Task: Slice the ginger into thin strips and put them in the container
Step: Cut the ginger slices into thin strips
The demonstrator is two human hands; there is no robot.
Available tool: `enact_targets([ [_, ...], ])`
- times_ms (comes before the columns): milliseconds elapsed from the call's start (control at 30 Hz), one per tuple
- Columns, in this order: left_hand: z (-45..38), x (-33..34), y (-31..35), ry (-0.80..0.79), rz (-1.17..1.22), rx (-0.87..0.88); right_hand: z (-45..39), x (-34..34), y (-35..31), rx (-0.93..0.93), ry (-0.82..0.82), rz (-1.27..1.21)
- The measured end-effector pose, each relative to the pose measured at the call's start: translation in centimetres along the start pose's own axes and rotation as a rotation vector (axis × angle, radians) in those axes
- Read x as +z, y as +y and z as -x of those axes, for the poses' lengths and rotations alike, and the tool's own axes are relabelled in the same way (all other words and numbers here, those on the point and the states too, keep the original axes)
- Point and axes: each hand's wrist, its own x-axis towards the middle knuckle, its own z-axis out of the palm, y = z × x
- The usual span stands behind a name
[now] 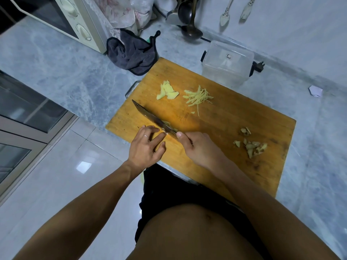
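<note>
**Two bare hands cutting ginger on a wooden board**

Seen from above, a rectangular orange-brown wooden chopping board (225, 117) lies on a pale grey marble tabletop (71, 76).

The right hand (199, 147) has its fingers curled round the handle of a dark, worn steel knife (150, 117), the thumb laid along the top near the blade. The handle itself is hidden inside the grip. The blade runs up and to the left across the board.

The left hand (146, 145) rests on the board just beside the blade, fingers nearly straight and slightly spread, their tips touching the knife's near side. A thin ring shows on one finger. A little pale ginger peeks out by the blade; whether the fingertips press it cannot be told.

Farther up the board lie a small pile of flat pale yellow ginger slices (167, 91) and, to their right, a heap of thin yellow ginger strips (198, 97). Brownish ginger peelings (251, 145) sit near the board's right edge.

A clear rectangular plastic container (227, 66) stands on the tabletop, touching the board's far corner. A dark grey cloth (133, 53) lies crumpled to the left of it.
</note>
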Motion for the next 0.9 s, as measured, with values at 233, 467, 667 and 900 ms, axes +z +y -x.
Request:
enact_targets([
  [233,-0.2,-0.4,0.3,-0.022,0.005,0.008,0.3,-0.9,0.1,-0.017,-0.007,-0.047],
  [467,-0.1,-0.2,0.2,0.0,-0.001,0.007,0.0,-0.3,-0.1,-0.019,-0.009,-0.024],
  [667,0.0,-0.3,0.5,-0.005,-0.002,-0.007,0.2,0.4,0.3,0.005,-0.004,-0.02],
  [900,0.4,-1.2,2.2,-0.029,0.15,-0.261,0.5,-1.3,0.9,-0.06,0.023,-0.1],
])
